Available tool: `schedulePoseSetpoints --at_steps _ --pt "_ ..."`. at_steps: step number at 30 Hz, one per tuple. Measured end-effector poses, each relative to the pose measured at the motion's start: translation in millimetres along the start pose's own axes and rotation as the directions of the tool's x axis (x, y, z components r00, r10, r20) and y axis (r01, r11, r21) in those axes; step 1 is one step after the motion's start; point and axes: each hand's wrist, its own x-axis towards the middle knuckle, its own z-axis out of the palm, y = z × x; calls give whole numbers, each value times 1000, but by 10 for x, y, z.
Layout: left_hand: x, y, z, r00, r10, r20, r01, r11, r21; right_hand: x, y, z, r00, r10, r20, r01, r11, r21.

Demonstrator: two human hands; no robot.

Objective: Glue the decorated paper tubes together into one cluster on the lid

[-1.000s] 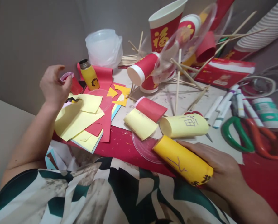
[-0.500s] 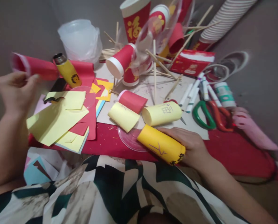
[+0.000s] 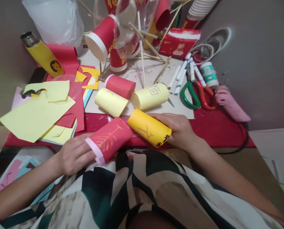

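Close to my lap, my left hand (image 3: 72, 156) is closed on a red paper tube (image 3: 112, 138) with gold strokes and a pale pink strip at its end; some fingers are hidden behind it. My right hand (image 3: 181, 130) grips a deep-yellow paper tube (image 3: 146, 127) marked with purple and black strokes. The far ends of these tubes meet or overlap. Just beyond them lie a pale yellow tube (image 3: 110, 101), another pale yellow tube (image 3: 151, 96) with a drawn character, and a smaller-looking red tube (image 3: 121, 86).
Sheets of coloured paper (image 3: 37, 117) and a yellow flask (image 3: 44, 58) are at left. Red paper cups (image 3: 103, 35), clear plastic discs and wooden sticks (image 3: 142, 51) form a structure behind. Scissors (image 3: 191, 95), markers (image 3: 183, 68) and a pink corded tool (image 3: 231, 105) lie at right.
My left hand has come from the upper left down to the middle, bringing the red tube beside the deep-yellow one. My right hand keeps its hold. The view has shifted.
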Motion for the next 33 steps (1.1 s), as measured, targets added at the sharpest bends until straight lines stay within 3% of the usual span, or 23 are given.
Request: schedulePoseSetpoints --at_steps 3,5,9,15,26,33 --pt "162 46 38 961 275 -21 -269 953 138 -46 -7 1 1000 12 -4 -12 1000 -10" --pt "250 52 47 942 336 11 -330 918 218 -71 -9 -2 1000 19 -5 -19 1000 -11" --pt "342 49 55 945 313 93 -326 902 284 -99 -18 -31 999 39 2 -39 999 -9" --pt "399 65 73 945 283 166 -326 862 388 -113 -20 -73 981 170 91 -174 984 37" --pt "389 62 -64 929 204 309 -298 907 297 -85 -5 -47 999 40 4 -40 999 29" --pt "308 9 -172 915 296 274 -369 889 270 -99 0 -77 986 133 98 -138 989 48"
